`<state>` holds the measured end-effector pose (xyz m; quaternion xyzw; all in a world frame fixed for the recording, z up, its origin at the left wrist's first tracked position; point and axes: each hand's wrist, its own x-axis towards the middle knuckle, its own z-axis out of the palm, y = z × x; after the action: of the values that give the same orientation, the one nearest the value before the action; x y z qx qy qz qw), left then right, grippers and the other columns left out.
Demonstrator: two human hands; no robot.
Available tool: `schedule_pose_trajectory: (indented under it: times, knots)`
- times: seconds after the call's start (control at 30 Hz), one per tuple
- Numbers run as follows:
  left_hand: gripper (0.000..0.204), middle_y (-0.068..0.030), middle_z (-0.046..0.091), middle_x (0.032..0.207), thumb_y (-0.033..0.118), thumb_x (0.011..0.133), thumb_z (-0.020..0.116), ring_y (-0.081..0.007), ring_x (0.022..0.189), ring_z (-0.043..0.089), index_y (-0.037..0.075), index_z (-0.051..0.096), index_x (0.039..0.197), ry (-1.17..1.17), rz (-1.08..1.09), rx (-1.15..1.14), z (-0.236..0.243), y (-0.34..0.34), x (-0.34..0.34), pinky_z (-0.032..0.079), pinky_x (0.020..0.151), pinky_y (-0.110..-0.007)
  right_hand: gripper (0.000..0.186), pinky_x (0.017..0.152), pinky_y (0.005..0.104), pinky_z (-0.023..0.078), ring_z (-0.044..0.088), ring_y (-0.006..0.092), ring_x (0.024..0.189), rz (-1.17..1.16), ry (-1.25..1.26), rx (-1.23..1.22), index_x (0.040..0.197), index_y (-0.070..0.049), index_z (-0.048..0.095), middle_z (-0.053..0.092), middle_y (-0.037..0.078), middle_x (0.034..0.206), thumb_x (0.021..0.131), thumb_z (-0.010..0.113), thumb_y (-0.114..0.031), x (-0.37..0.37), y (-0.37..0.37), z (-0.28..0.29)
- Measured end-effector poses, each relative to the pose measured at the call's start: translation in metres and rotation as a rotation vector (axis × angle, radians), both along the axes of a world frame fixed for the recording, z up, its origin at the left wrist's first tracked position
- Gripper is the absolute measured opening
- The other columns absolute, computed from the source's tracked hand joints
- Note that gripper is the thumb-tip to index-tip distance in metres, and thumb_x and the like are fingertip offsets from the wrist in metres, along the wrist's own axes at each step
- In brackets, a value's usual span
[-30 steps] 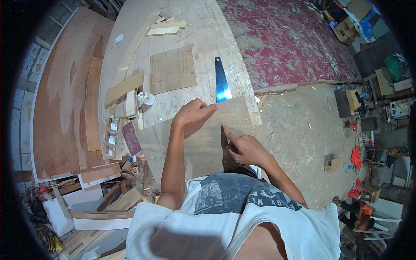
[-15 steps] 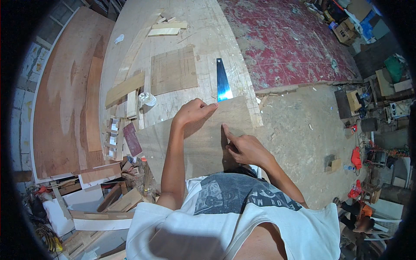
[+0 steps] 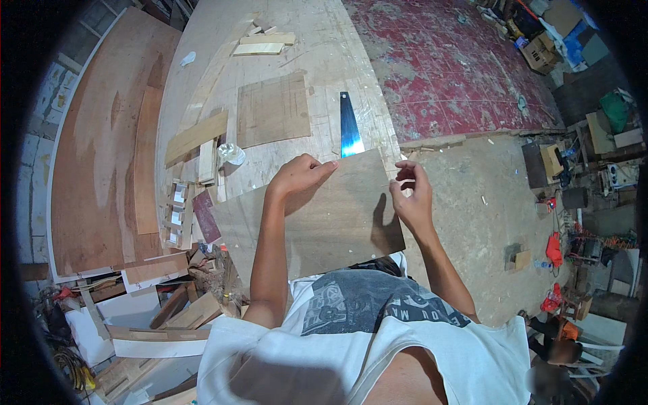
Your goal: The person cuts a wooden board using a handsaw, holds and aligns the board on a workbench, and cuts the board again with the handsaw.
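Observation:
A thin brown plywood sheet (image 3: 331, 219) lies at a slant across the near end of the worktable, close to my body. My left hand (image 3: 297, 175) is at its far edge, fingers curled and thumb stretched along the top, gripping the sheet. Just beyond its right edge hovers my right hand (image 3: 415, 196), thumb and bent fingers apart with nothing seen between them; its shadow falls on the sheet. A handsaw blade (image 3: 349, 128) points away from me past the far edge, its near part hidden under the sheet.
On the worktable (image 3: 317, 40) lie a square plywood piece (image 3: 273, 110), wood strips (image 3: 196, 138) and a clear plastic container (image 3: 231, 154). A large brown panel (image 3: 101, 155) leans at left above wood scraps (image 3: 196, 314). A red, stained surface (image 3: 452, 74) lies at far right.
My right hand has moved from over the middle of the sheet out to its right edge, its pointing finger now bent. The left hand keeps its place.

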<state>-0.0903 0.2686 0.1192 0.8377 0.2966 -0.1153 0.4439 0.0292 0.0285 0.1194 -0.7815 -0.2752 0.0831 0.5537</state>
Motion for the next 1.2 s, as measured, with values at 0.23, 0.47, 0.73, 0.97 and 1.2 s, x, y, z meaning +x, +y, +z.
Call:
schedule_pose_trajectory:
  times: [0.23, 0.47, 0.73, 0.97, 1.2]
  knots:
    - [0.067, -0.0187, 0.065, 0.066, 0.059, 0.085, 0.058, -0.0249, 0.065, 0.065, -0.005, 0.07, 0.071, 0.051, 0.067, 0.013, 0.014, -0.005, 0.003, 0.047, 0.062, -0.038, 0.043, 0.089, 0.0322, 0.047, 0.061, 0.0195, 0.101, 0.282, 0.494, -0.077, 0.123, 0.006, 0.055, 0.066, 0.015, 0.111, 0.089, 0.067, -0.018, -0.013, 0.001, -0.013]
    - [0.062, -0.0163, 0.068, 0.08, 0.055, 0.09, 0.057, -0.0197, 0.077, 0.062, -0.006, 0.07, 0.092, -0.029, -0.03, 0.011, 0.011, -0.002, 0.008, 0.048, 0.073, -0.032, 0.033, 0.076, 0.0256, 0.048, 0.061, 0.0112, 0.089, 0.234, 0.626, 0.009, 0.117, 0.001, 0.059, 0.067, 0.006, 0.102, 0.089, 0.068, -0.014, -0.008, -0.008, -0.029]
    - [0.059, -0.0116, 0.069, 0.087, 0.052, 0.096, 0.05, -0.0196, 0.086, 0.061, -0.005, 0.069, 0.098, 0.126, 0.186, 0.158, -0.022, 0.065, -0.05, 0.047, 0.081, -0.031, 0.034, 0.08, 0.0249, 0.047, 0.06, 0.0106, 0.089, 0.217, 0.649, 0.028, 0.118, 0.002, 0.06, 0.066, 0.005, 0.101, 0.09, 0.068, -0.016, 0.001, -0.014, -0.048]
    - [0.034, -0.0091, 0.062, 0.09, 0.028, 0.082, 0.055, -0.0178, 0.089, 0.054, -0.001, 0.069, 0.094, -0.16, 0.348, -0.24, -0.006, 0.066, -0.095, 0.042, 0.083, -0.027, 0.039, 0.086, 0.0285, 0.047, 0.061, 0.0143, 0.095, 0.21, 0.627, -0.044, 0.122, 0.003, 0.058, 0.067, 0.009, 0.107, 0.09, 0.068, -0.018, 0.005, -0.012, -0.043]
    - [0.028, -0.0039, 0.066, 0.097, 0.013, 0.078, 0.063, -0.0134, 0.096, 0.057, 0.004, 0.071, 0.103, -0.073, 0.225, -0.219, 0.021, 0.084, -0.124, 0.042, 0.088, -0.026, 0.042, 0.097, 0.031, 0.042, 0.058, 0.0188, 0.109, 0.31, 0.603, -0.03, 0.127, 0.004, 0.054, 0.064, 0.012, 0.118, 0.092, 0.065, -0.016, 0.007, -0.003, -0.031]
